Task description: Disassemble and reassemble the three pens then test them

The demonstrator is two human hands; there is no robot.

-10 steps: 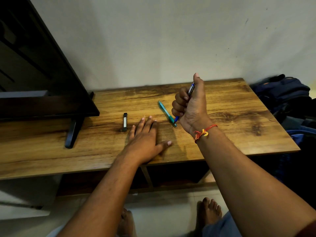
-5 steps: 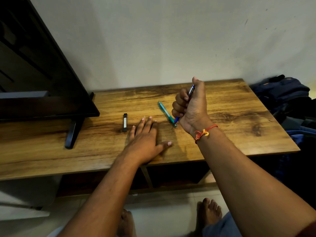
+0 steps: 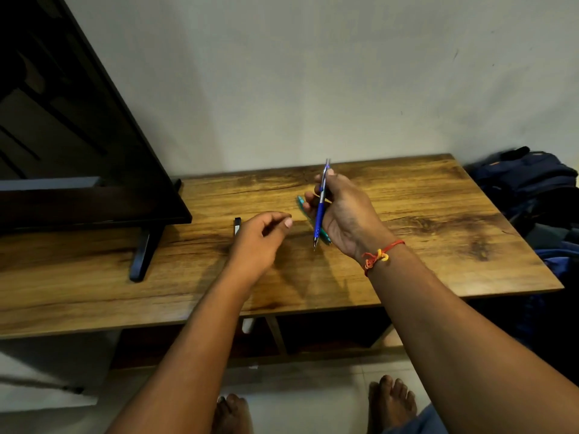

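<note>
Your right hand (image 3: 347,214) has loosened from a thumb-on-top fist into a lighter finger hold on the blue pen (image 3: 320,211), which now stands nearly upright, tip down, above the surface (image 3: 423,220) and in front of the teal pen (image 3: 326,237) lying there. Your left hand (image 3: 260,239) has lifted off the surface and hovers near the pen tip, fingers loosely curled, holding nothing. This suggests a two-handed step, probably unscrewing the barrel, comes next.

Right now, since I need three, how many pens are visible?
2: blue pen in the right hand; teal pen on the table behind it. A third may be hidden.
</note>
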